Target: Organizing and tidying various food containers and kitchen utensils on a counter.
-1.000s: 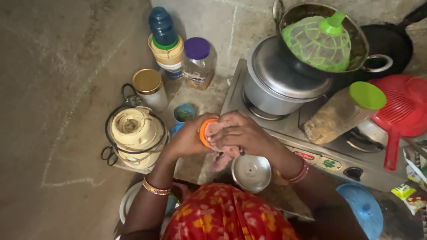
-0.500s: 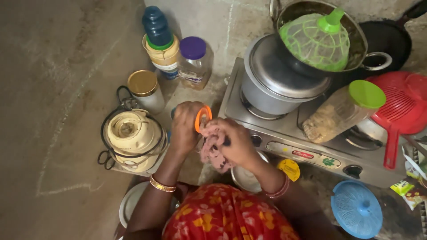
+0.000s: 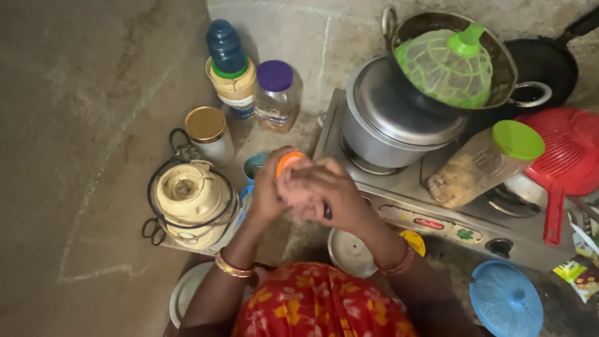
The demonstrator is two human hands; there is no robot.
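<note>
Head view: left hand (image 3: 267, 190) and right hand (image 3: 324, 193) clasped together in front of the steel gas stove (image 3: 437, 212), fingers closed around a small round orange plastic lid (image 3: 288, 162) peeking out above. Best gripped firmly, wrists steady, clear of the cream blender base (image 3: 187, 200).

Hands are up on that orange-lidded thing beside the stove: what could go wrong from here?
The left hand and right hand hide the orange lid; it may slip onto the steel bowl below. The right elbow could knock the green-lidded jar lying tilted on the stove.
</note>
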